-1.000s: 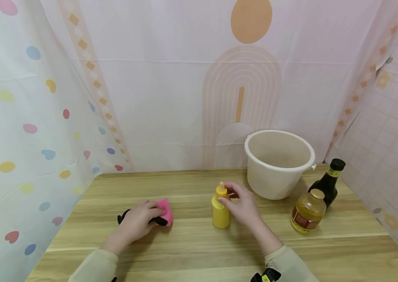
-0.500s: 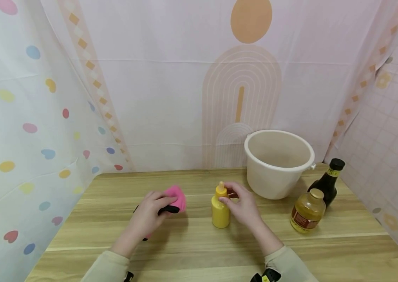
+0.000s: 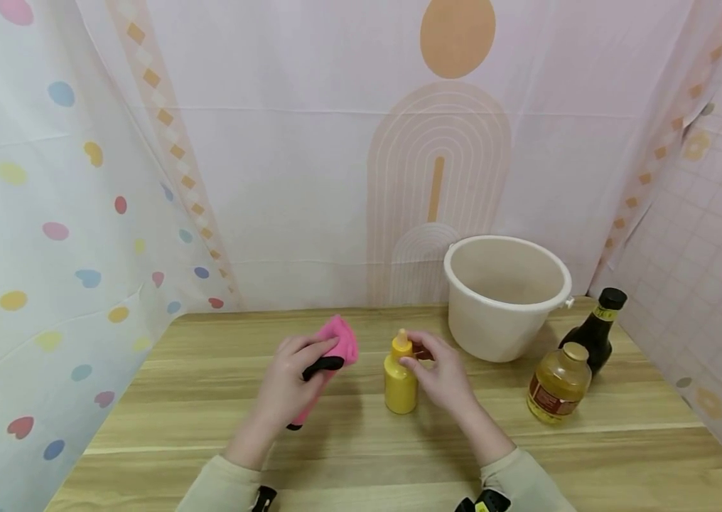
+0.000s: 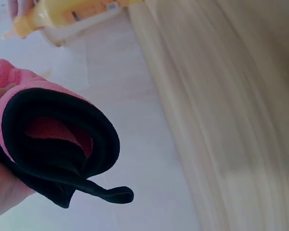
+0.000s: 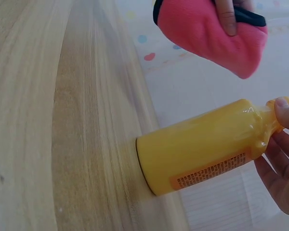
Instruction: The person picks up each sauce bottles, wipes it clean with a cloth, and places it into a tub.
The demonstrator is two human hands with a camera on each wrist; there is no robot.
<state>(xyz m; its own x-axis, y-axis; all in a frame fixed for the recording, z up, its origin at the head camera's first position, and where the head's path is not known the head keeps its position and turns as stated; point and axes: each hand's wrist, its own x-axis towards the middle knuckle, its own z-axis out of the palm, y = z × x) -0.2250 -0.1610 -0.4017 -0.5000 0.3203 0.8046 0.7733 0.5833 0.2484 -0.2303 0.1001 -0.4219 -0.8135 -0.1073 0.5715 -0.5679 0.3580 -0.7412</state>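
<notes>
My left hand [image 3: 288, 380] grips a folded pink cloth [image 3: 340, 339] with black edging, raised over the table left of a yellow squeeze bottle [image 3: 401, 387]. In the left wrist view the rolled end of the cloth shows its black border, and a small black tab hangs from it. My right hand [image 3: 443, 373] pinches the neck of the bottle between thumb and fingers, just under its pointed nozzle [image 3: 402, 337]. The bottle is upright on the wooden table; in the right wrist view a printed label [image 5: 212, 172] shows low on its side.
A cream bucket [image 3: 482, 327] stands behind and to the right of the bottle. Farther right are a round jar of amber liquid [image 3: 559, 384] and a dark bottle with a black cap [image 3: 591, 338]. Patterned curtains [image 3: 284, 178] hang behind the wooden table [image 3: 207, 348].
My left hand has lifted the pink cloth off the table and carried it right and away from me, closer to the bottle. My right hand keeps its place on the bottle's neck.
</notes>
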